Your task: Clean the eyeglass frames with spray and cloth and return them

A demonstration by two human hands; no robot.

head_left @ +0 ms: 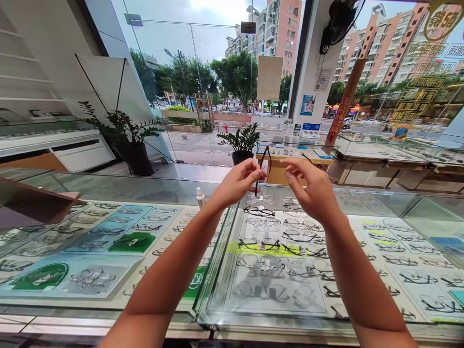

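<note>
Window (166, 38) takes up the far side, so plenty of daylight on the work; likely why the hands are up facing it. Worktop (275, 333) is a glass-topped case across the near side. Frames (259, 244) sit in rows under the glass, probably so each can be seen from above without touching. Yellow strips (231, 248) under some rows, my guess is to set those off. Plant (239, 140) stands on the far side beyond the worktop, clear of the arms. Both hands are up over the far half of the worktop. Left hand (237, 182): grip clamped on the glasses (269, 158), thumb and fingers pinching from the left, a small contact that likely leaves most of the rim uncovered. Right hand (312, 186): grip apart, fingers slightly bent, just beside the glasses on the right, no contact visible; near enough to steady them, I'd judge. Bottle (200, 197) is upright near the far edge, left of the left hand, presumably parked out of the way. Glasses: in the air between the hands, turned nearly edge-on, so they read as a tall, narrow, dark loop, slightly tilted. Rim looks thin and black. Lens detail too small to call. Can't tell if the arms are folded. Short dark strip (307, 157) shows past the right hand; can't tell if it belongs to them.
</note>
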